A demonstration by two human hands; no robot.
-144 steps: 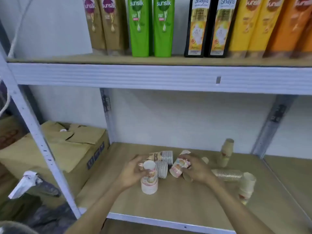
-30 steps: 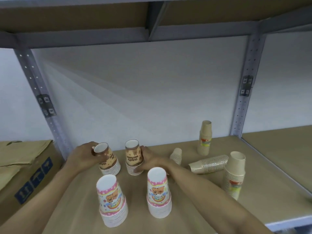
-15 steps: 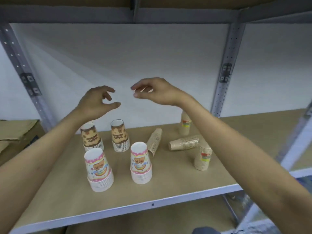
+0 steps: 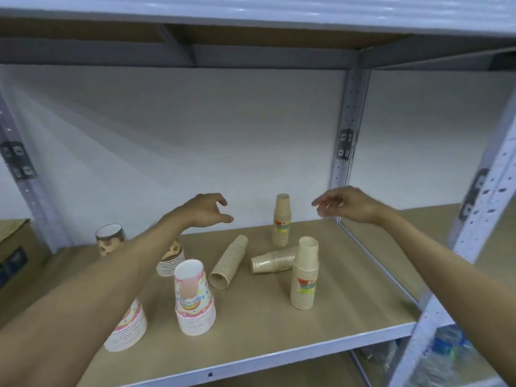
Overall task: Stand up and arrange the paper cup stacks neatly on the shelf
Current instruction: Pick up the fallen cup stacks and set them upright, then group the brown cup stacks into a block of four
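Observation:
On the wooden shelf (image 4: 349,311) stand two pink printed cup stacks (image 4: 194,300) (image 4: 128,328) at the front and two brown printed stacks (image 4: 110,243) (image 4: 171,259) behind them, partly hidden by my left arm. Two plain beige stacks stand upright (image 4: 282,220) (image 4: 305,272); two more lie on their sides (image 4: 229,261) (image 4: 273,260). My left hand (image 4: 205,210) hovers empty above the lying stacks, fingers curled apart. My right hand (image 4: 344,205) floats empty to the right of the far beige stack, fingers loose.
A grey metal upright (image 4: 347,135) stands at the back right and another (image 4: 474,233) at the front right. The upper shelf beam (image 4: 251,12) runs overhead. A cardboard box (image 4: 14,247) sits at the left. Plastic-wrapped bottles (image 4: 446,350) lie below.
Both hands let go of the brown stacks a second ago, rose, and now have shifted right over the beige stacks. The view has swung right.

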